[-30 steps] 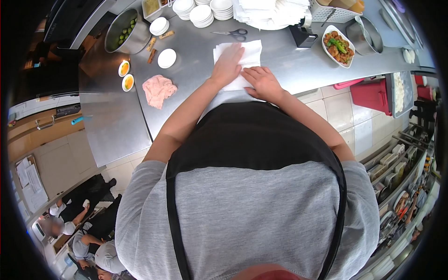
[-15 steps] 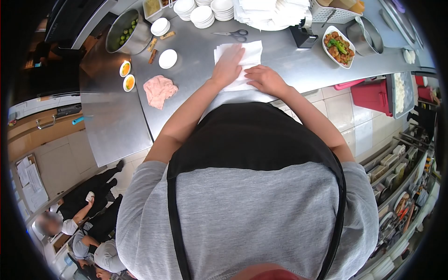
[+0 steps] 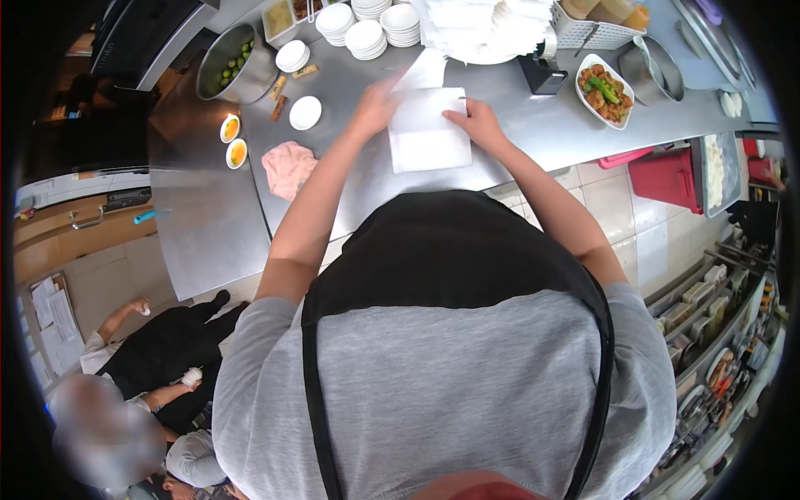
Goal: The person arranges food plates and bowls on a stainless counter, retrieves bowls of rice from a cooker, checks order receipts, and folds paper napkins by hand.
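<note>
Folded white paper (image 3: 431,142) lies flat on the steel counter in front of me, its creases showing. A narrower white flap (image 3: 427,70) stands out beyond its far edge. My left hand (image 3: 377,108) is at the lower left side of that flap; its fingers are smeared by motion, so their grip is unclear. At the paper's upper right edge, my right hand (image 3: 478,122) has its thumb on top, with the other fingers curled at the edge and partly hidden.
Stacked white dishes (image 3: 365,37) and a paper pile (image 3: 483,29) line the back. A pink cloth (image 3: 289,169), a single white dish (image 3: 306,112) and a steel pot (image 3: 237,65) lie left. A plated dish of food (image 3: 604,92) stands right. Co-workers (image 3: 158,354) are at lower left.
My left hand has moved left off the paper's middle, and a flap shows beyond the far edge. My right hand has shifted to the paper's right edge. The scissors are out of sight.
</note>
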Available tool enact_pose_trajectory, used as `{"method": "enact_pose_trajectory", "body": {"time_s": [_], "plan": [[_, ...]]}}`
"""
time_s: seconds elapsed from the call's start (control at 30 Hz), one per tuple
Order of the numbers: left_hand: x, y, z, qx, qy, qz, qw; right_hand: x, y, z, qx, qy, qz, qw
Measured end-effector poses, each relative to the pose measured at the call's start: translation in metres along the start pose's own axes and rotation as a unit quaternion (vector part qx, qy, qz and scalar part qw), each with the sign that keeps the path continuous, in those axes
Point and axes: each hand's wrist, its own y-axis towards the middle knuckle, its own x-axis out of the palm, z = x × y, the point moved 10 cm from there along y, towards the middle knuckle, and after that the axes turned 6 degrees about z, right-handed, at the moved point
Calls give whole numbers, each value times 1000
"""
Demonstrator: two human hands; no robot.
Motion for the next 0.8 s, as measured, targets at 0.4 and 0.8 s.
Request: {"method": "enact_pose_trajectory", "body": {"time_s": [0.4,0.8], "plan": [[78,-36,29,125,171,-100,972,-15,21,12,6,-88,48,995],[82,-35,25,123,232,-64,963,-24,-76,-82,-286,-150,8,946]]}}
